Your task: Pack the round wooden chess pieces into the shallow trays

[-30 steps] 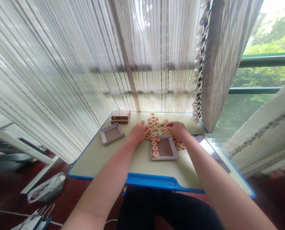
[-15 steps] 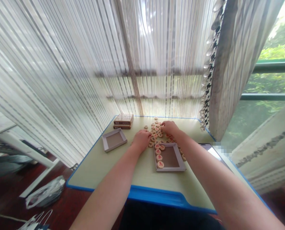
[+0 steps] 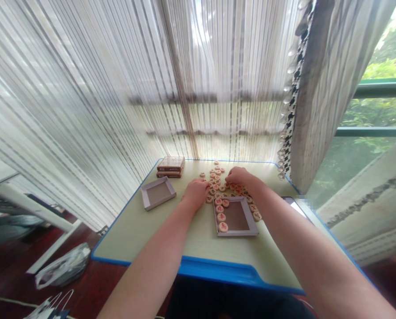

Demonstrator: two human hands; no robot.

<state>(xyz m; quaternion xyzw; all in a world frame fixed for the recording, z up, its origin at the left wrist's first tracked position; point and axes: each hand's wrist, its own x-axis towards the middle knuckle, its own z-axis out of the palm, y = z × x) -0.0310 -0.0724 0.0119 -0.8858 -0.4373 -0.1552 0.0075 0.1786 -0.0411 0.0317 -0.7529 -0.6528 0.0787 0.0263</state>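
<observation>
Both hands are out over the pale green table with the blue rim (image 3: pixel 214 270), and the head camera gives us the whole picture. Our left hand (image 3: pixel 198 193) lies knuckles-up with its fingers curled under, at the near left edge of the scatter of round pale wooden game pieces (image 3: pixel 217 180). We cannot tell whether a piece is tucked inside it. Our right hand (image 3: pixel 237 176) arches over the far right of that scatter, fingertips down among the discs, and again we cannot tell if they have closed on one. The hands are apart, with the pile between them.

Just nearer to us sits the shallow grey cardboard tray (image 3: pixel 252 221), with a few red-marked discs (image 3: pixel 221 217) lined along its left wall.

We reckon the clean way is to pinch one disc by its rim and lay it flat, snug against the last. Wrists should keep off the light tray wall, which looks ready to slide.

Off left sit a second grey tray (image 3: pixel 144 199) and stacked flat brown boxes (image 3: pixel 170 166).
</observation>
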